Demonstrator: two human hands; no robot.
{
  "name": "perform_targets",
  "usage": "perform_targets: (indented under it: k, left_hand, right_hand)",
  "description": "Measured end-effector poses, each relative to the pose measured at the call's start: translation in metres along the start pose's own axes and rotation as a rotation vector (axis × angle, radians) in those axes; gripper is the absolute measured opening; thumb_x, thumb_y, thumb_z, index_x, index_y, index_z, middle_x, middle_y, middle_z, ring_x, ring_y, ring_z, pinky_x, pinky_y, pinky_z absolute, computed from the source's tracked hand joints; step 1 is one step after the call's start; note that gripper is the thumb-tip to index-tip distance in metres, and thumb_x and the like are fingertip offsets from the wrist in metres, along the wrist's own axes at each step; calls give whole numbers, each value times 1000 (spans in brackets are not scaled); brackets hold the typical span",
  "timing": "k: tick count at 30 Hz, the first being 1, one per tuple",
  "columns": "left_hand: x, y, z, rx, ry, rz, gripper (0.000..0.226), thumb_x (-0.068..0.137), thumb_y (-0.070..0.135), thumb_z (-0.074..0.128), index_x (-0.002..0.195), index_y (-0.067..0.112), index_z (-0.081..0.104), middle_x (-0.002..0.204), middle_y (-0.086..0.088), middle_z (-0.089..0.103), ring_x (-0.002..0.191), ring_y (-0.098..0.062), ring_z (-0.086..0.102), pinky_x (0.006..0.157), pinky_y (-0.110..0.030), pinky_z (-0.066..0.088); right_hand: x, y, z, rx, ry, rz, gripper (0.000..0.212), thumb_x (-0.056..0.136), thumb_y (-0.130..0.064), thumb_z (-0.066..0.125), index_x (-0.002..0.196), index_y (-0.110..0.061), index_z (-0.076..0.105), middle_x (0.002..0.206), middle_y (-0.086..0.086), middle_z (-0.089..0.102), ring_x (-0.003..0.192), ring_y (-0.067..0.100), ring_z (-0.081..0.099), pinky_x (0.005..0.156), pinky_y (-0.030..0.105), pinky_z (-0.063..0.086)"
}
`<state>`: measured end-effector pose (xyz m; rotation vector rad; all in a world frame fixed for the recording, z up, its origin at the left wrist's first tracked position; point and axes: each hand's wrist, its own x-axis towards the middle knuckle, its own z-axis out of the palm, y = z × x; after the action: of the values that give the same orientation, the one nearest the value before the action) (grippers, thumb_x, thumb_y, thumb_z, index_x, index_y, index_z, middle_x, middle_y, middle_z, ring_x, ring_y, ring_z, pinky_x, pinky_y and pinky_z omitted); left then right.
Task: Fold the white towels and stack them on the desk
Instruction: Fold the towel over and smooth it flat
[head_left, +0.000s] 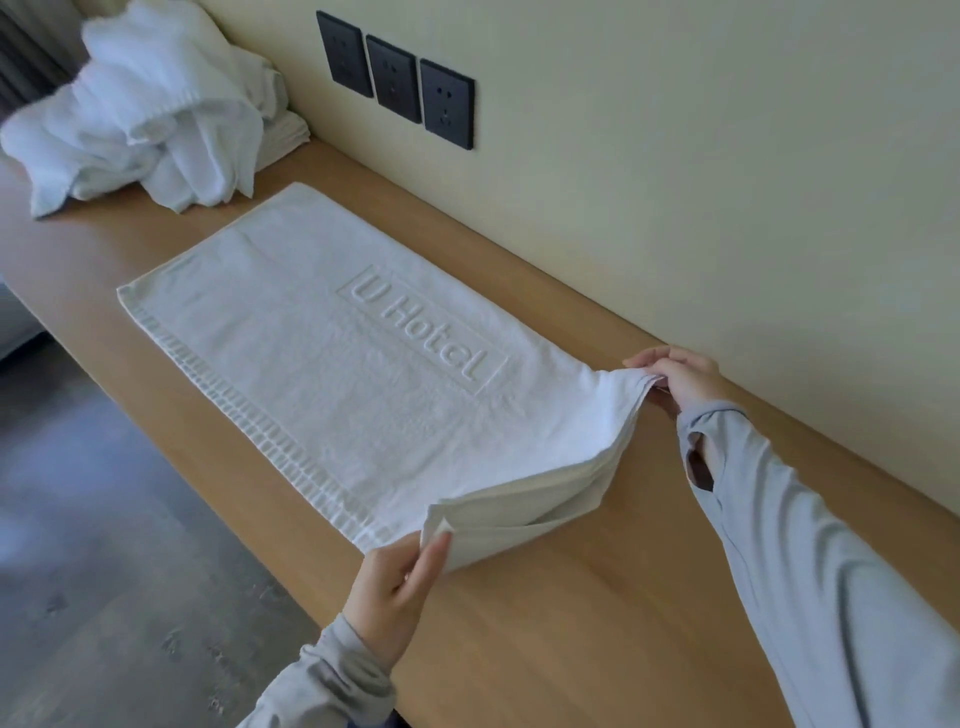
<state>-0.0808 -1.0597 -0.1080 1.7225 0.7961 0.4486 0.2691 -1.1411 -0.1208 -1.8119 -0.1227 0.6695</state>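
Corners of a white towel (332, 364) are pinched and raised off the bench (597, 597): one between the thumb and fingers (434, 564) of the left hand (400, 577), the other by the right hand (680, 379), closer to the wall. Beyond the fingers the towel is spread flat, "U Hotel" lettering uppermost. Farther beyond, a heap of unfolded towels (156, 114) is piled on the bench.
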Motion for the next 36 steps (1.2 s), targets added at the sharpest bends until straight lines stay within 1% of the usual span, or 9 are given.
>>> perform_targets:
  k: [5,8,11,17,20,23,29,33,36]
  left_hand:
    - [23,6,-33,-159,165,-127,57,87,42,57,39,21,34,44,7,28,44,-6,27,47,-18,23]
    - [39,3,-54,-296,205,-192,55,84,40,55,35,22,38,42,5,34,47,-12,34,57,-32,29]
    - [55,2,-78,-391,270,-234,55,76,48,64,41,16,37,46,-4,31,52,-18,31,58,-36,27]
    - [94,-4,-134,-520,311,-248,56,69,50,70,37,26,31,42,8,23,41,-8,24,43,-18,24]
    - [118,-15,-169,-666,310,-276,46,64,51,67,53,10,48,59,-10,38,60,-22,36,59,-33,32]
    - [144,-24,-205,-790,312,-308,54,61,50,67,70,-1,54,88,-21,45,84,-31,40,77,-45,31]
    - [198,-39,-281,-899,334,-328,44,70,33,68,85,-4,52,99,-21,44,89,-31,41,75,-42,36]
    - [231,-59,-329,-892,382,-366,33,72,34,60,82,3,57,93,-17,52,87,-30,49,79,-39,40]
    - [257,-88,-358,-847,406,-419,37,70,42,63,79,7,55,94,-11,50,84,-27,46,71,-34,41]
  right_hand:
    - [6,-45,31,290,-186,21,39,72,22,24,78,6,59,85,18,59,84,29,59,65,28,59]
    - [13,-66,49,11,-249,-102,37,75,30,41,85,1,62,92,15,62,96,29,59,82,30,57]
    - [17,-92,70,-272,-272,-216,29,74,16,67,90,-9,67,96,9,65,96,20,60,91,29,49]
    - [29,-142,133,-542,-172,-415,25,72,8,70,85,-13,69,87,5,69,84,21,64,80,23,53]
    - [35,-169,174,-692,-113,-551,15,80,2,64,85,-11,70,82,5,69,76,20,64,70,23,52]
    - [42,-197,220,-766,-70,-704,5,85,-10,65,85,-11,69,75,3,65,64,1,53,61,8,36]
    - [79,-237,333,-690,-144,-686,13,91,-15,58,93,-5,64,89,11,61,87,18,53,73,25,37]
    - [103,-245,410,-679,-195,-674,16,94,-16,52,81,-7,53,69,1,49,64,10,43,57,12,32]
    - [124,-242,463,-701,-214,-674,14,94,-15,51,80,-14,50,70,-4,49,66,7,44,54,8,31]
